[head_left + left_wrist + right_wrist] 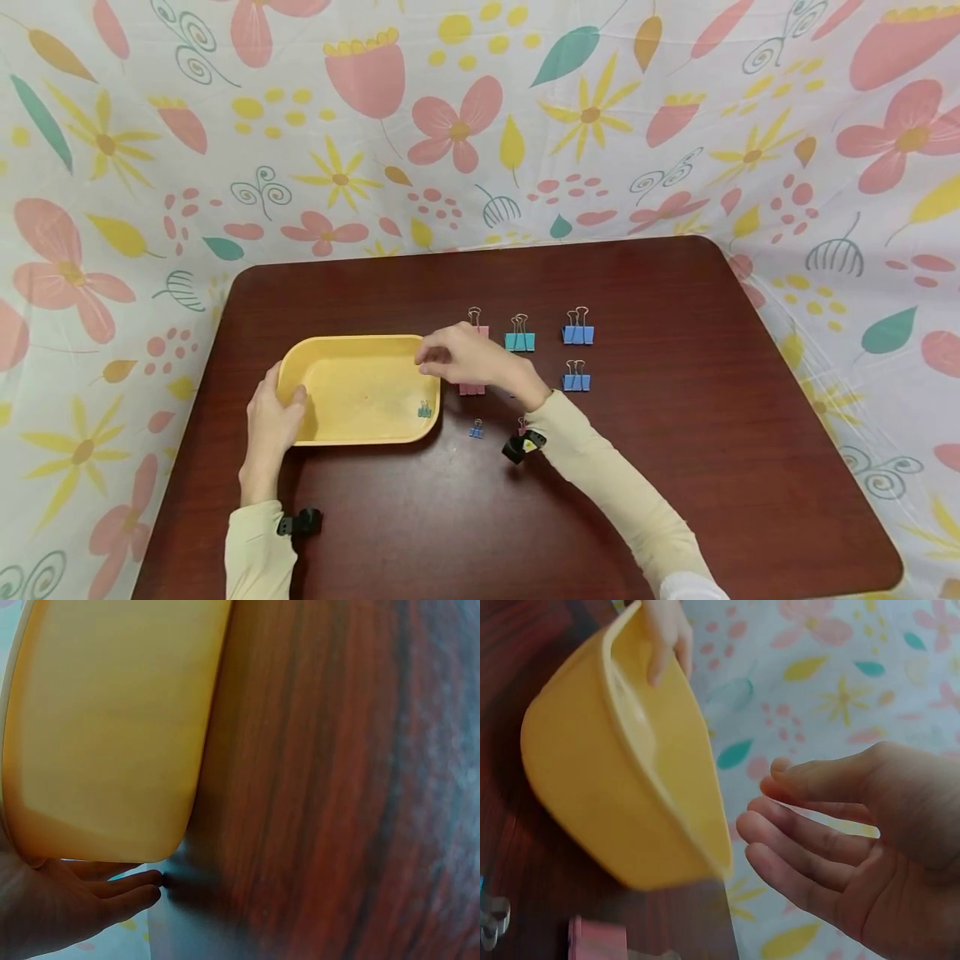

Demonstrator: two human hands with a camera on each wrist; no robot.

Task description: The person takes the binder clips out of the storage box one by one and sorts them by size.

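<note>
A yellow plastic bin (360, 337) stands on the left half of the table. My left hand (272, 414) grips its left end, thumb over the rim and fingers outside. In the bin's right front corner lies a small teal binder clip (424, 409). Above the right rim hovers my right hand (468, 356), fingers loosely bent; the right wrist view shows nothing held in the hand (832, 840). Partly covered by this hand are a pink binder clip (473, 389) and another pink one behind it. To its right stand a teal binder clip (520, 342) and a blue binder clip (578, 334).
Another blue binder clip (576, 382) is in the nearer row. Closer still lie a small blue binder clip (476, 430) and a small pink binder clip (522, 424) beside the right wrist camera. A flowered curtain (480, 125) hangs behind the dark wooden table (675, 375).
</note>
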